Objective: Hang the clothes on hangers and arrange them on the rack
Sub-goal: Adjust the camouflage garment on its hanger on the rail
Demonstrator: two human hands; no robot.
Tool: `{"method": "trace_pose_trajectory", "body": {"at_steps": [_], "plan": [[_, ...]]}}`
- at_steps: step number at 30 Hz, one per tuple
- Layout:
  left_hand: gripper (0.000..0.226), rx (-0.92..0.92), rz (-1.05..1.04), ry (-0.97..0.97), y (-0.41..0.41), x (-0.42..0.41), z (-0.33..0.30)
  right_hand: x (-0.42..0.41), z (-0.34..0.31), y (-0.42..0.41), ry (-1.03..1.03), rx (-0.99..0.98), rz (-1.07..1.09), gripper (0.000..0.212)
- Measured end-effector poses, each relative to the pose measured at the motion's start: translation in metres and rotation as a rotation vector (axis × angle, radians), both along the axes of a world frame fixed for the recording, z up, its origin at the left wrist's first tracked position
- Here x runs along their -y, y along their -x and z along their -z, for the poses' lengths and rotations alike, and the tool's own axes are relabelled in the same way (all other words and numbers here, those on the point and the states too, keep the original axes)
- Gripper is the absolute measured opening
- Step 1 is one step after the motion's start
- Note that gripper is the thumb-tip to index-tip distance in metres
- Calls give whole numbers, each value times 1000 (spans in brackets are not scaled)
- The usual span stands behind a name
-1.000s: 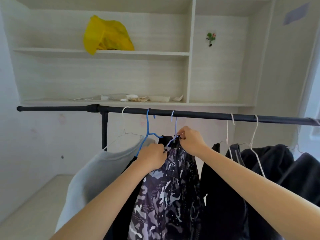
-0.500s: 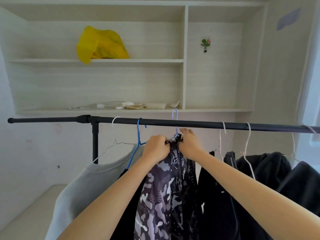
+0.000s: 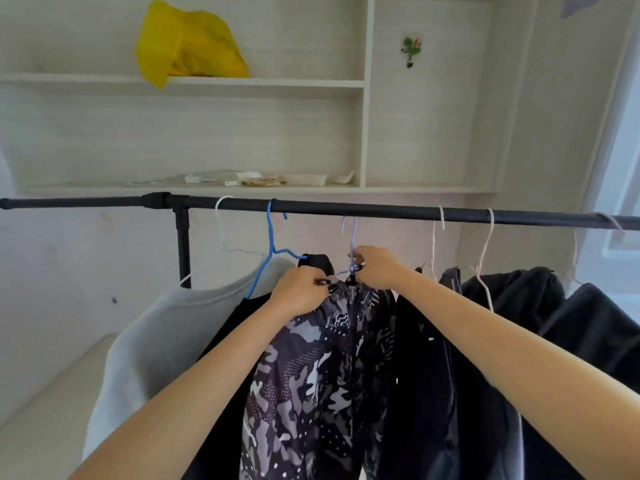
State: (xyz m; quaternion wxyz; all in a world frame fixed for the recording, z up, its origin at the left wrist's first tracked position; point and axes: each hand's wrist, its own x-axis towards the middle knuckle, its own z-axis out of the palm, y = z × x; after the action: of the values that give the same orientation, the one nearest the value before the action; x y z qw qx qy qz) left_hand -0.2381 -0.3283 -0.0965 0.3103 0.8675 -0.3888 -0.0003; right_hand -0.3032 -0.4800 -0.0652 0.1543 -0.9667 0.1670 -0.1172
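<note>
A person's two bare hands work at the top of a camouflage-print garment just below the black rack bar. The left hand has its fingers curled round the garment's upper edge, gripping the fabric. The right hand pinches the neck of a pale lilac hanger together with the cloth at its base. The lilac hanger's hook sits just under the bar; whether it touches the bar cannot be told.

To the left, a blue hanger hooked over the bar carries a black garment, and a white hanger beside it holds a grey sweatshirt. To the right, more white hangers on the bar carry dark clothes, hanging close against the camouflage piece.

Behind the rack, pale wooden shelves are set in the wall. A yellow bag lies on the upper shelf, small papers and oddments lie on the lower one, and a little green ornament is fixed to the back panel of the right compartment.
</note>
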Motion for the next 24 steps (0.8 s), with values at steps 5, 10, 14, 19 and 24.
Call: {"method": "trace_pose_trajectory", "body": {"at_steps": [5, 10, 14, 19, 24], "plan": [[11, -141, 20, 0, 16, -32, 9, -11, 12, 23, 111, -24, -122, 9], [16, -183, 134, -139, 14, -64, 31, -25, 28, 45, 126, -232, -213, 23], [37, -81, 222, -318, 17, -74, 52, -40, 47, 65, 96, -412, -287, 31], [20, 58, 145, -404, 13, -45, 84, -45, 64, 71, -3, -559, -182, 26], [23, 96, 165, -408, 12, -3, 102, -36, 54, 73, -69, -634, -57, 31]]}}
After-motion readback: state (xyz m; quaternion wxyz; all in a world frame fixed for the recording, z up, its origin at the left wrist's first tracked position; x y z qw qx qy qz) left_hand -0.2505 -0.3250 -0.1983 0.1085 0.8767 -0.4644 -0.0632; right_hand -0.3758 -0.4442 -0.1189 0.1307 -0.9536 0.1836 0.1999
